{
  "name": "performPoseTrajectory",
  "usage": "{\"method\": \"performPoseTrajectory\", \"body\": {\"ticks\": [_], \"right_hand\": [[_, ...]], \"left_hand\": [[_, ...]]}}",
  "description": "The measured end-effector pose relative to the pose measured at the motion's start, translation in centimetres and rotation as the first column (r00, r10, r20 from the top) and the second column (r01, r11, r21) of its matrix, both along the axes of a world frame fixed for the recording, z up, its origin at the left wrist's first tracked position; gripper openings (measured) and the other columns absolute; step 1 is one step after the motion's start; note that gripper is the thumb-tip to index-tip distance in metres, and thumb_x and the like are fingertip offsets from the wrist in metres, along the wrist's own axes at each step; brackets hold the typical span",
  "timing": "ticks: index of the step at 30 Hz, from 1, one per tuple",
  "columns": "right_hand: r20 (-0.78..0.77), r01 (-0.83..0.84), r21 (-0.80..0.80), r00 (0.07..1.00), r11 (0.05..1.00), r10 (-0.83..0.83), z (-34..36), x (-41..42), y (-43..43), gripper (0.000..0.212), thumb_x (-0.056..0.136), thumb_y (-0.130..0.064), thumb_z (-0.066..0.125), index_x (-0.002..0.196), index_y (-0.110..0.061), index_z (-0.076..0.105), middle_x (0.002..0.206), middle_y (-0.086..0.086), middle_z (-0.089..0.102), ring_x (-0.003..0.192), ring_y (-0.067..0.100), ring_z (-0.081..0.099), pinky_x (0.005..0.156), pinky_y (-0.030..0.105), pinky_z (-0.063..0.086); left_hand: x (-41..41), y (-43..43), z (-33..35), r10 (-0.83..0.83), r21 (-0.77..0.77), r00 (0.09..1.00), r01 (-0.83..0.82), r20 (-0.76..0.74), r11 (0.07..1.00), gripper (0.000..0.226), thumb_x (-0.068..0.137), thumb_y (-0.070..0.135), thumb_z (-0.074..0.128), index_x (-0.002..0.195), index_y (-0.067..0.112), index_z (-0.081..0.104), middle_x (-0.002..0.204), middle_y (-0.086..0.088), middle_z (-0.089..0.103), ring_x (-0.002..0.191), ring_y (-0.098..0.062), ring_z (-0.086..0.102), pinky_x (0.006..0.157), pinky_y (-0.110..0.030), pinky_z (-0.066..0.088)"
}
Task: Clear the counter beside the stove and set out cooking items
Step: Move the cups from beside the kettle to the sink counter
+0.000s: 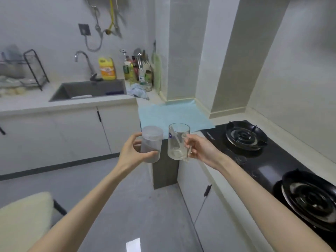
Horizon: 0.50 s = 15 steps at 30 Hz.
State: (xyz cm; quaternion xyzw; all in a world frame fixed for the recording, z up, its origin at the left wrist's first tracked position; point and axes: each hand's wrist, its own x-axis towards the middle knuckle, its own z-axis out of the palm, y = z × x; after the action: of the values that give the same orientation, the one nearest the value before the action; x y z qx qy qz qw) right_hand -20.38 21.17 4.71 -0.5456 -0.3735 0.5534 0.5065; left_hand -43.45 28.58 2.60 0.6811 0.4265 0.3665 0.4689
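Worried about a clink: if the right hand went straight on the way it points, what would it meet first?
Likely the lidded container held by the left hand: the glass mug in the right hand leads, just beside it. Depth is unclear.

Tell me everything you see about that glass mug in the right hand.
The glass mug is clear, with a side handle and a small blue sticker. Something pale leans inside, too blurred to name. The right hand grips its handle, holding it roughly upright in the air, touching nothing else.
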Motion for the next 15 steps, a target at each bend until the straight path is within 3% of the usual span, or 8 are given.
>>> {"method": "performPoseTrajectory", "body": {"ticks": [2, 4, 10, 15], "right_hand": [[-0.007, -0.065, -0.001, 0.998, 0.998, 0.065, 0.0, -3.6, 3.5, 0.027, 0.097, -0.029, 0.044, 0.073, -0.019, 0.052, 0.065, -0.006, 0.053, 0.043, 0.007, 0.029, 0.051, 0.019, 0.043], [-0.012, -0.123, -0.006, 0.992, 0.992, 0.123, -0.1, -6.6, 6.6, 0.028, 0.097, -0.029, 0.044, 0.072, -0.019, 0.052, 0.064, -0.006, 0.053, 0.042, 0.006, 0.03, 0.053, 0.02, 0.042], [0.013, -0.292, -0.035, 0.956, 0.956, 0.293, -0.1, -15.5, 16.6, 0.029, 0.096, -0.031, 0.046, 0.07, -0.019, 0.05, 0.061, -0.008, 0.051, 0.047, 0.009, 0.026, 0.053, 0.02, 0.039], [0.016, -0.4, -0.034, 0.916, 0.916, 0.401, -0.8, -21.0, 25.8, 0.028, 0.095, -0.03, 0.046, 0.07, -0.019, 0.051, 0.06, -0.008, 0.051, 0.048, 0.009, 0.025, 0.053, 0.02, 0.039]], "left_hand": [[-4.0, 1.8, 0.1, 0.064, -0.01, 0.998, -0.064, -0.005, 0.998, 0.075, 0.055, 0.032, 0.088, 0.117, 0.035, 0.046, 0.104, 0.005, 0.06, 0.094, -0.009, 0.061, 0.076, -0.027, 0.051], [-7.4, 3.4, 0.2, 0.124, -0.012, 0.992, -0.125, -0.003, 0.992, 0.074, 0.051, 0.035, 0.084, 0.115, 0.037, 0.047, 0.102, 0.009, 0.061, 0.093, -0.005, 0.061, 0.072, -0.02, 0.049], [-16.1, 9.2, -0.5, 0.317, -0.006, 0.948, -0.317, -0.009, 0.948, 0.067, 0.062, 0.019, 0.087, 0.115, 0.036, 0.05, 0.107, 0.005, 0.062, 0.094, -0.003, 0.061, 0.067, -0.013, 0.045], [-21.5, 15.8, -1.4, 0.441, 0.0, 0.897, -0.441, -0.024, 0.898, 0.072, 0.06, 0.025, 0.089, 0.12, 0.032, 0.051, 0.114, 0.0, 0.061, 0.1, -0.013, 0.061, 0.078, -0.021, 0.048]]}}
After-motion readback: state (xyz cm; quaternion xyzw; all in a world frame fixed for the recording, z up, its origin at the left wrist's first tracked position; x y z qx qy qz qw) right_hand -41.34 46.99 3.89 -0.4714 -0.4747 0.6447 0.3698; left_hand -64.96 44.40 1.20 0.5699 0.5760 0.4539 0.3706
